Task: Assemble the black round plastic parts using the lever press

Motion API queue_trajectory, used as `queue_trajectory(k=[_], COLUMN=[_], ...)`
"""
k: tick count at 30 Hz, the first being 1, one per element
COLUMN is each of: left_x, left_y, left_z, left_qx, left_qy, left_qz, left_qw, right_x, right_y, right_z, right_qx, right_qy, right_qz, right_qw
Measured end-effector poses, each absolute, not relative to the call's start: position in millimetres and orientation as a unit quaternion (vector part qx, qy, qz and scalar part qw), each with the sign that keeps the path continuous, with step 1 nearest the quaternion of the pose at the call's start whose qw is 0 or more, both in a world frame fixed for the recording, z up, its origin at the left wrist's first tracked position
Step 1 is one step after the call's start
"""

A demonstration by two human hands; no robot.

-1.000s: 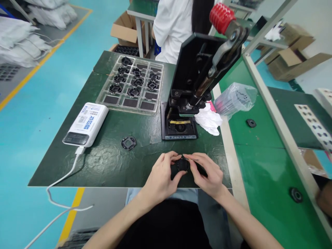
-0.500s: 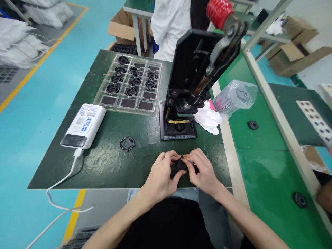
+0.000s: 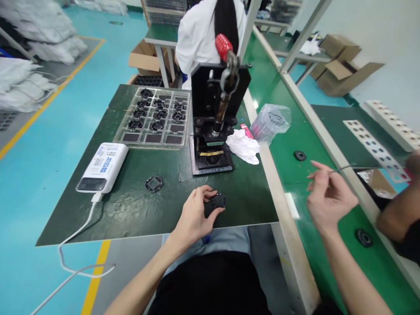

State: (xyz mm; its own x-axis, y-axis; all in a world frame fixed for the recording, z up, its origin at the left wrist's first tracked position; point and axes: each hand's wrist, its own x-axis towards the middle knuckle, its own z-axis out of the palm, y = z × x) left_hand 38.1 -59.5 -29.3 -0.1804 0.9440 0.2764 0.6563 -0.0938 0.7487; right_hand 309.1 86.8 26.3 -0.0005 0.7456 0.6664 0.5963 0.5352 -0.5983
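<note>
My left hand (image 3: 196,210) is closed around a black rounded plastic part (image 3: 219,200) just above the front of the dark green table, thumb below and fingers over its left side. Out to the right, my right hand (image 3: 331,197) is raised over the green conveyor surface, fingers curled with the index partly stretched. From it a thin dark rod-like tool (image 3: 344,167) sticks out to the right; its other end is hidden. A flat black ring (image 3: 154,183) lies on the table left of my left hand. Beyond the hands stands a black hand press (image 3: 210,98) with a red-gripped lever (image 3: 223,47).
A clear tray (image 3: 149,139) of black rings sits at the back left, near a white power bank (image 3: 102,168) with a cable. White cloth (image 3: 243,146) and a bagged bundle (image 3: 271,122) lie right of the press. Black round parts (image 3: 299,155) rest on the conveyor. A person's arm (image 3: 395,214) is at far right.
My right hand has left the black part and swung right over the conveyor with the thin tool. My left hand still holds the part. The view has shifted.
</note>
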Motion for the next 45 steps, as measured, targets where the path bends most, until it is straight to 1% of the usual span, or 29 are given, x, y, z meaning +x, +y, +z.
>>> queue_trajectory(k=[3, 5, 7, 10, 12, 15, 20, 23, 25, 27, 29, 32, 35, 38, 41, 43, 45], left_x=[35.7, 31.9, 25.8, 12.7, 2.4, -11.4, -18.2, -19.4, -20.8, -20.2, -15.8, -4.3, 2.8, 0.8, -2.5, 0.2, 8.4], left_y=[-57.9, -54.5, -48.0, -31.2, -15.4, 11.0, 41.7, 44.3, 40.0, 31.8, 20.3, -1.5, -21.6, -31.2, -30.7, -30.0, -33.0], left_z=[-28.6, -24.4, -16.3, 0.2, 9.4, 13.7, 2.3, -3.6, -5.1, -4.7, -3.1, -1.1, -2.4, -4.9, -5.7, -5.4, -5.5], left_qx=[0.618, 0.622, 0.628, 0.627, 0.617, 0.594, 0.591, 0.603, 0.612, 0.621, 0.634, 0.672, 0.698, 0.709, 0.721, 0.729, 0.736], left_qy=[0.645, 0.64, 0.638, 0.65, 0.666, 0.695, 0.693, 0.679, 0.67, 0.667, 0.659, 0.632, 0.623, 0.624, 0.614, 0.606, 0.597], left_qz=[0.411, 0.405, 0.402, 0.412, 0.41, 0.4, 0.401, 0.405, 0.406, 0.404, 0.402, 0.386, 0.353, 0.321, 0.31, 0.311, 0.316], left_qw=[0.182, 0.198, 0.191, 0.124, 0.081, 0.066, 0.101, 0.11, 0.108, 0.086, 0.054, 0.025, -0.016, -0.072, -0.08, -0.067, -0.049], right_x=[363.2, 387.4, 401.0, 403.9, 398.1, 387.8, 383.4, 373.7, 355.5, 327.8, 294.7, 249.4, 224.1, 218.8, 223.0, 227.1, 229.8], right_y=[114.5, 135.6, 158.4, 190.7, 206.8, 219.6, 207.4, 174.1, 141.5, 105.4, 72.3, 39.5, 28.8, 25.9, 20.8, 22.6, 37.9], right_z=[24.7, 15.5, 2.4, -16.5, -24.5, -29.0, -23.1, -10.3, 0.2, 7.7, 8.6, -0.2, -8.2, -7.6, -0.7, 9.9, 29.6], right_qx=[-0.505, -0.533, -0.566, -0.609, -0.617, -0.606, -0.599, -0.563, -0.489, -0.389, -0.291, -0.169, -0.081, -0.056, -0.05, -0.053, -0.075], right_qy=[-0.718, -0.711, -0.715, -0.725, -0.724, -0.734, -0.741, -0.76, -0.79, -0.832, -0.878, -0.928, -0.956, -0.968, -0.968, -0.962, -0.949], right_qz=[-0.031, -0.043, 0.005, 0.126, 0.163, 0.172, 0.162, 0.079, 0.002, -0.026, 0.008, 0.072, 0.077, 0.077, 0.109, 0.127, 0.135], right_qw=[0.478, 0.458, 0.412, 0.297, 0.263, 0.256, 0.257, 0.314, 0.37, 0.395, 0.379, 0.324, 0.272, 0.233, 0.219, 0.236, 0.275])
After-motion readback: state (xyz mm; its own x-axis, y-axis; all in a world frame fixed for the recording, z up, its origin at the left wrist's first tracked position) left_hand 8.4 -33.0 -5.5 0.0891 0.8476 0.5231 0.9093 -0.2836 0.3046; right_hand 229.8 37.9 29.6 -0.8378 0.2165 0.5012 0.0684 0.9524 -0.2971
